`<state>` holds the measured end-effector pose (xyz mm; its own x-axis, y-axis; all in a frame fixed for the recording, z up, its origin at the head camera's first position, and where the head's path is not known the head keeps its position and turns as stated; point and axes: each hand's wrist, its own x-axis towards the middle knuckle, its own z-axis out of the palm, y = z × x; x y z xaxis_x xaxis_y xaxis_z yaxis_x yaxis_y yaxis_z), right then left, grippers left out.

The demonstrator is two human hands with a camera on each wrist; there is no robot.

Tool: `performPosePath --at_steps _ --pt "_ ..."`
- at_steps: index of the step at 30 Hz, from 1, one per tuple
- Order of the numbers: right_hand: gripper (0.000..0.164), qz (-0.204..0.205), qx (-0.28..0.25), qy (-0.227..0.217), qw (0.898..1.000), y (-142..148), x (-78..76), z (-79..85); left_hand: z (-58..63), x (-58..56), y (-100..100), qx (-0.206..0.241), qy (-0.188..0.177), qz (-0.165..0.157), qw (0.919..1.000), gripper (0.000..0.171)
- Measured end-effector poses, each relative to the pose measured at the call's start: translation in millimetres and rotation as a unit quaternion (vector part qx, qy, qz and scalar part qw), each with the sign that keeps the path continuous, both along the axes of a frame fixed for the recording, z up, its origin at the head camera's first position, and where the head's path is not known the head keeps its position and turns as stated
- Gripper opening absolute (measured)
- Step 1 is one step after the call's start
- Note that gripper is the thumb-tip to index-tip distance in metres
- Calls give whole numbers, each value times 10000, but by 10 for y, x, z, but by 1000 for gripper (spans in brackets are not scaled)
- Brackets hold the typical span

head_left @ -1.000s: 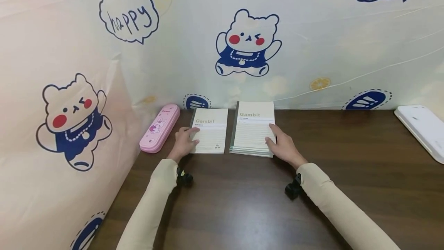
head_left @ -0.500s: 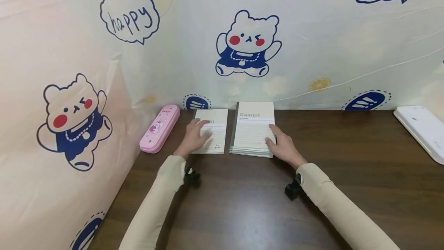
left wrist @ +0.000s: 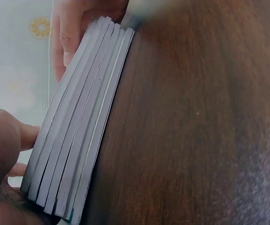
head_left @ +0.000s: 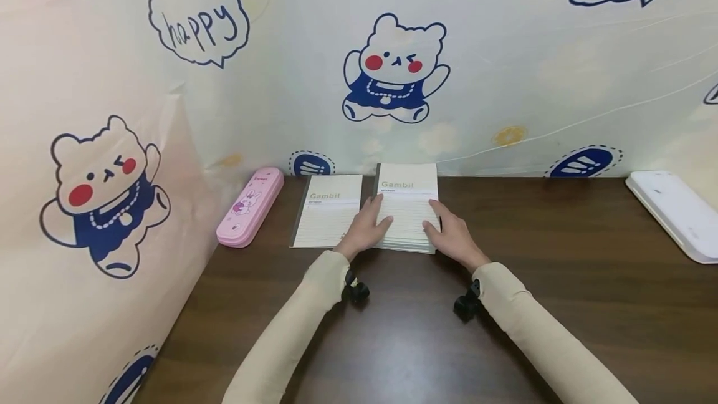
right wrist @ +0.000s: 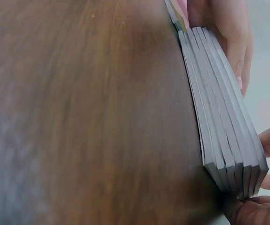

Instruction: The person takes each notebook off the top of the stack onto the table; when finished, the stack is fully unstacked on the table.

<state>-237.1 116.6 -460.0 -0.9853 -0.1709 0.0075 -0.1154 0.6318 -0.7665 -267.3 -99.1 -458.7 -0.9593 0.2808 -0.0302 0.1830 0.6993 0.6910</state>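
Toward the back of the brown table [head_left: 404,335], gripping the stack of notebooks [head_left: 409,226] from both long sides: with left hand [head_left: 363,227] at the dark binding, with right hand [head_left: 453,234] at the page edge, thumbs over the top cover. Probably pinched this way to line up the slightly fanned layers and prevent sliding. Can't tell about fingertips underneath: too dark in the wrist views. Lying flat near the backdrop [head_left: 488,67], so likely steady under side pressure. Note thinner notebook [head_left: 326,222] just left, past a narrow gap, apparently laid separately. Note also pink case [head_left: 250,207] farther left and white flat item [head_left: 675,214] well off right, both likely placed out of the way.
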Motion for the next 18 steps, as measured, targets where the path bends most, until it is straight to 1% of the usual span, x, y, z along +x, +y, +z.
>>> performPosePath --at_steps 2,6,8,10,12,15,18 --pt "60 -61 11 54 10000 -17 -11 10 4 -7 -3 -7 44 -2 10000 65" --pt "62 -46 264 221 9994 -39 -39 44 36 -5 11 -11 21 -23 10000 61" --pt "62 -77 393 290 9988 -40 -41 73 49 -1 18 80 -19 -22 10000 58" --pt "59 -189 408 261 9986 -25 -37 100 65 2 17 236 -103 -23 9997 55" --pt "56 -346 313 182 9987 5 -30 126 72 1 7 336 -159 -6 9993 54" --pt "52 -569 53 46 9984 66 -34 156 69 -6 2 312 -184 28 9993 54" --pt "46 -832 -237 50 9962 116 -45 209 62 1 17 323 -206 33 9993 54"
